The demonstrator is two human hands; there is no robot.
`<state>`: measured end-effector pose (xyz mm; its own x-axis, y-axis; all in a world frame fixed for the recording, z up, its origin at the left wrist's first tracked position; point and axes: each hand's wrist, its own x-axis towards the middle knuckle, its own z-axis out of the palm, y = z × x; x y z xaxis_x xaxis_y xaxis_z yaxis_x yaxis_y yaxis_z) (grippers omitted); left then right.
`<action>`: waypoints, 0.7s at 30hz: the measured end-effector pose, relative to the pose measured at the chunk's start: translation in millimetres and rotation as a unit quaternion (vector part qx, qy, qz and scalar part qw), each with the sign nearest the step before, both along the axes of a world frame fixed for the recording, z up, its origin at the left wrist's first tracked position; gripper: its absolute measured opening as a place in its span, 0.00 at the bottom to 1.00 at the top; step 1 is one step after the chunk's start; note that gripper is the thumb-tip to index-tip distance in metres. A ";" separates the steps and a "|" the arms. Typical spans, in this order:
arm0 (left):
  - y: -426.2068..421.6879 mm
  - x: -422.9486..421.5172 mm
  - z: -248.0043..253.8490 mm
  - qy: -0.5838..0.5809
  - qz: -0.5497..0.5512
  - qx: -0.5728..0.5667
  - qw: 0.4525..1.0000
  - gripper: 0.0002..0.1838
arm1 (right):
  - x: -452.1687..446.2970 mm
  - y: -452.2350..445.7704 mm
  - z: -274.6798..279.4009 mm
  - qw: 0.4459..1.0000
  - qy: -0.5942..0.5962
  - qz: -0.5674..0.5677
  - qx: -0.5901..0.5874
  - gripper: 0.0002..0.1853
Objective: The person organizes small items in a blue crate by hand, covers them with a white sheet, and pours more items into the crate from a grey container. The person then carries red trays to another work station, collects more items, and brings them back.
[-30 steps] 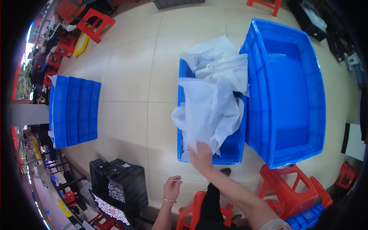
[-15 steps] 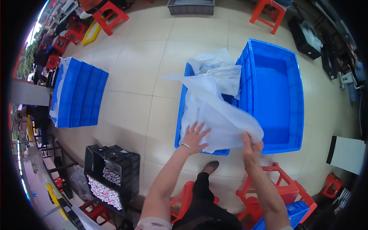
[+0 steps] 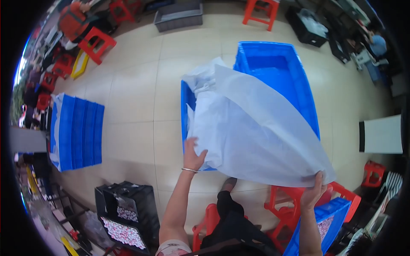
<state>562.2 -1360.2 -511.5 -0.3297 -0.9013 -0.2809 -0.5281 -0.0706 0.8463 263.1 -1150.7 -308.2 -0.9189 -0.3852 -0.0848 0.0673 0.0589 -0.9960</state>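
Note:
A thin, translucent white sheet [image 3: 265, 132] is stretched to the right, partly over a large blue crate [image 3: 305, 91]. My right hand [image 3: 314, 192] pinches its lower right corner. More white sheeting [image 3: 209, 119] lies in a smaller blue bin [image 3: 185, 96] at the left, covering most of it, so its contents are hidden. At that bin's near left edge is my left hand [image 3: 195, 158], thumb and fingers apart, beside the white sheeting. Whether its fingertips touch the sheeting I cannot tell.
Stacked blue bins [image 3: 79, 132] stand at the left. Black crates [image 3: 128, 213] near my left hold small pink-and-white pieces. Red stools [image 3: 286, 205] and a tilted blue bin [image 3: 331, 226] are by my right arm. A grey bin [image 3: 179, 17] sits on the far floor.
My right hand has pulled the sheet's corner to the right and toward me, spreading it wider. My left hand has shifted left off the sheet's middle. The whole view has turned somewhat.

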 end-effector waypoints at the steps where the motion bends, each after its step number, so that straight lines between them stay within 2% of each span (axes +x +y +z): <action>1: -15.4 -21.0 57.9 0.022 0.020 -0.114 0.993 0.35 | -3.5 22.2 5.3 1.000 0.004 0.008 -0.004 0.16; 3: -35.6 -63.5 155.8 -0.023 -0.061 -0.328 0.942 0.44 | 2.1 58.0 27.0 1.000 0.013 0.004 -0.001 0.15; 5: -42.9 -105.5 217.3 0.028 -0.164 -0.365 0.916 0.46 | 6.6 103.5 51.7 0.995 0.076 0.043 0.057 0.16; 7: -38.2 -153.1 268.5 0.045 -0.285 -0.470 0.834 0.45 | 15.1 132.8 91.2 0.970 0.168 0.110 0.139 0.16; 9: -11.8 -200.3 317.8 -0.006 -0.397 -0.490 0.776 0.44 | 26.5 152.8 126.8 0.941 0.251 0.126 0.188 0.16; 11: 17.0 -235.5 326.5 0.017 -0.529 -0.437 0.728 0.29 | 24.9 169.2 156.8 0.885 0.354 0.161 0.254 0.15; 13: 52.0 -264.1 318.6 -0.087 -0.638 -0.402 0.651 0.17 | 27.4 184.7 168.8 0.967 0.163 0.029 0.192 0.11; 14: 67.9 -278.1 312.0 -0.140 -0.684 -0.381 0.606 0.11 | 27.6 193.3 170.7 0.985 0.064 -0.036 0.154 0.09; 17: 117.1 -296.1 277.5 0.101 -0.457 -0.464 0.752 0.05 | 13.8 231.6 162.6 0.998 -0.046 -0.034 0.042 0.12; 19: 155.2 -307.1 264.7 0.144 -0.434 -0.432 0.777 0.08 | 10.3 222.7 164.3 0.992 -0.111 -0.002 -0.056 0.16; 21: 190.7 -314.1 262.3 0.152 -0.504 -0.370 0.766 0.12 | -0.8 214.0 138.1 0.990 -0.137 0.021 -0.004 0.16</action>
